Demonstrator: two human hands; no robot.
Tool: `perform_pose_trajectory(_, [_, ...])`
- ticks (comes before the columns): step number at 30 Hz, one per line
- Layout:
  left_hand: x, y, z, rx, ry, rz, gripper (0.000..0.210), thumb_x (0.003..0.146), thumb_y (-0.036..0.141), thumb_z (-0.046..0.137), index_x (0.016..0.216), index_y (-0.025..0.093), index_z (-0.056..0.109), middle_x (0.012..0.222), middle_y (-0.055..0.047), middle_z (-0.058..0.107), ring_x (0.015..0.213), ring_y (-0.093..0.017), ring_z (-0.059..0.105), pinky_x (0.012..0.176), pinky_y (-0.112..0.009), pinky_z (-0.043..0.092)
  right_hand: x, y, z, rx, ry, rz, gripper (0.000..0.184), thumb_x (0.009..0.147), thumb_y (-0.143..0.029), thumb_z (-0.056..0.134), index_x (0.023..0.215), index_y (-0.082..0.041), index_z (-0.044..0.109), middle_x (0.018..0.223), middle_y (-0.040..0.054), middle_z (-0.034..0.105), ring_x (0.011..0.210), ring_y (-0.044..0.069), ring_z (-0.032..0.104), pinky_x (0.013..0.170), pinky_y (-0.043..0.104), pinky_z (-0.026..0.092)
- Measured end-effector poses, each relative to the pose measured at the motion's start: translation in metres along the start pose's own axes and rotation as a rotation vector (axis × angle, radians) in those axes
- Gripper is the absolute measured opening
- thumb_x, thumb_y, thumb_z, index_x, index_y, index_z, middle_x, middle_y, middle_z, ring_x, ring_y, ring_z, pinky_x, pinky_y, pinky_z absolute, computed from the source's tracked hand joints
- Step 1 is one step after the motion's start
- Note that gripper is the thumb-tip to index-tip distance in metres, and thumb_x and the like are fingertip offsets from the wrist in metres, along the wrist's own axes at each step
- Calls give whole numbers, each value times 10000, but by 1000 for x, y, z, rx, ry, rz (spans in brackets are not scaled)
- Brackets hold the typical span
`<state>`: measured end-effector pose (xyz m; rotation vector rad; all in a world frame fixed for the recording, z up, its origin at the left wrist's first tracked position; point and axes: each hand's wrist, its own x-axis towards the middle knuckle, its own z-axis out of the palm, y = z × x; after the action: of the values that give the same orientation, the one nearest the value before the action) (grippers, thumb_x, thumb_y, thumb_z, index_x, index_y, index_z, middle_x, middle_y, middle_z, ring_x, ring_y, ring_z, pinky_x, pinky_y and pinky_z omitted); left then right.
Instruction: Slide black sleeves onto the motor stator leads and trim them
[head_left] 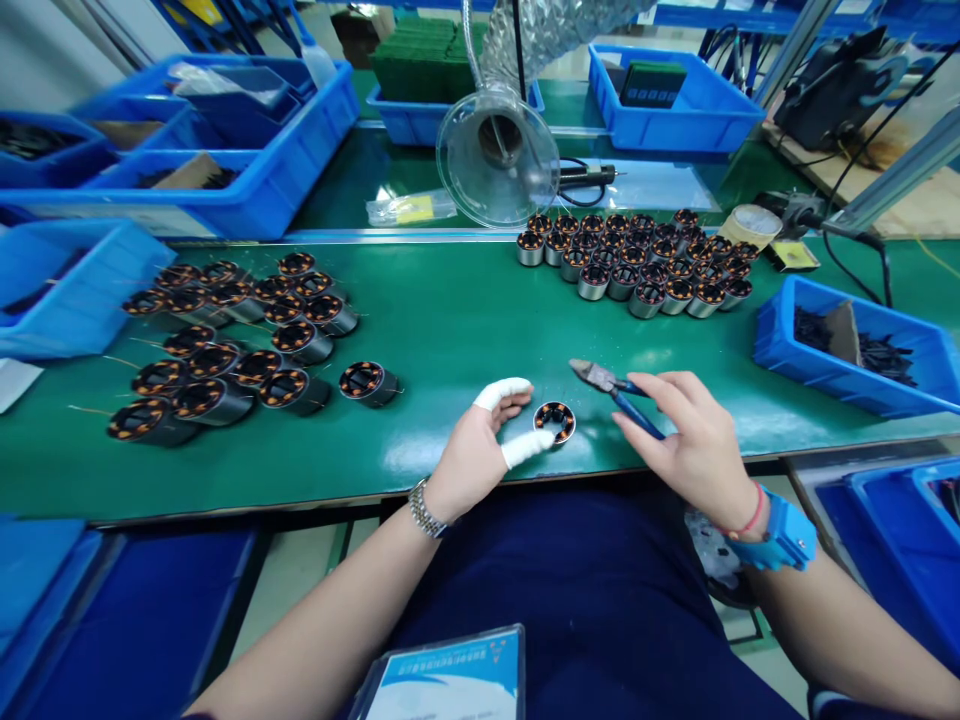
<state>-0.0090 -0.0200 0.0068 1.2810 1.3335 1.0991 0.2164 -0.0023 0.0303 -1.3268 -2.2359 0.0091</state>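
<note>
A motor stator (555, 424), a short metal ring with copper windings inside, stands near the bench's front edge. My left hand (487, 440) is beside it, thumb and forefinger in white finger covers and spread apart. The thumb tip overlaps the stator's near rim; whether it presses on it I cannot tell. In my right hand (694, 435) is a pair of diagonal cutters (626, 393) with dark blue handles, the jaws pointing left above the bench, just right of the stator. One separate stator (367, 384) stands farther left.
Stators with loose wire ends (217, 375) crowd the left of the green bench (450, 310). More stators (637, 260) stand in rows at the back right. A blue bin (862, 385) of dark strips is on the right. A clear extraction hood (499, 160) hangs over the bench's back.
</note>
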Motion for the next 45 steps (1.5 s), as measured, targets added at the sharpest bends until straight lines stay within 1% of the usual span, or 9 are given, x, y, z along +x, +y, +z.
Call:
perform_pose_trajectory(3, [-2,-5,-2,347,-68,122,709,538,366,772,1170,192,503,1243,-130,517,1168,-292,454,1006,-448,316,0,21,0,-128,-31,63,441,786,-430,541,1144,-171,537,959,102,540,842,212,523,692,348,449])
perform_pose_trajectory(9, [1,-9,11,548,-89,289,496,653,317,697,1098,187,520,1128,-129,580,1075,-270,529,917,-418,415,-7,62,7,-357,-91,82,475,769,-473,544,1137,-173,560,982,126,547,891,250,496,718,383,417])
perform_pose_trajectory(15, [-1,-2,8,789,237,860,352,696,42,558,1009,200,527,1000,-70,601,1003,-230,537,972,-489,348,-12,87,11,-409,-97,123,495,798,-490,495,1151,-146,549,1017,147,558,947,268,490,772,410,405])
perform_pose_trajectory(20, [-1,6,2,891,305,1039,328,683,30,545,947,224,530,988,-59,577,983,-228,531,946,-476,380,-9,65,10,-233,43,-9,362,813,-344,527,1136,-181,549,1076,125,548,1088,278,437,876,458,376])
perform_pose_trajectory(26, [-2,7,3,881,301,1026,346,686,25,532,972,221,514,998,-60,577,995,-228,523,957,-478,368,-13,9,19,197,-12,-300,320,821,-123,494,1126,-214,527,921,63,581,868,162,518,761,331,443])
perform_pose_trajectory(31, [-2,7,4,768,207,742,347,700,130,585,1031,180,495,969,-73,597,963,-226,542,977,-482,347,-6,-21,30,253,-52,-374,333,843,-140,477,1173,-190,483,876,55,606,780,143,516,690,295,425])
perform_pose_trajectory(34, [1,3,2,691,108,598,375,674,228,640,1021,175,507,964,-76,600,952,-237,545,952,-462,379,5,-30,34,226,-115,-364,241,869,-211,457,1094,-166,532,831,59,612,762,144,514,686,285,409])
perform_pose_trajectory(40, [5,-11,-16,641,130,440,567,690,304,659,1187,171,421,1105,-116,556,1039,-259,526,901,-430,439,41,-42,41,77,-288,-356,245,910,-299,370,972,-184,578,806,54,617,736,133,515,674,267,356])
perform_pose_trajectory(45, [-14,-22,-46,718,322,400,522,771,318,591,1235,187,393,1072,-107,533,979,-237,541,844,-403,470,109,-30,58,-262,-408,-128,282,917,-361,322,1044,-267,556,918,22,646,831,133,576,692,234,366])
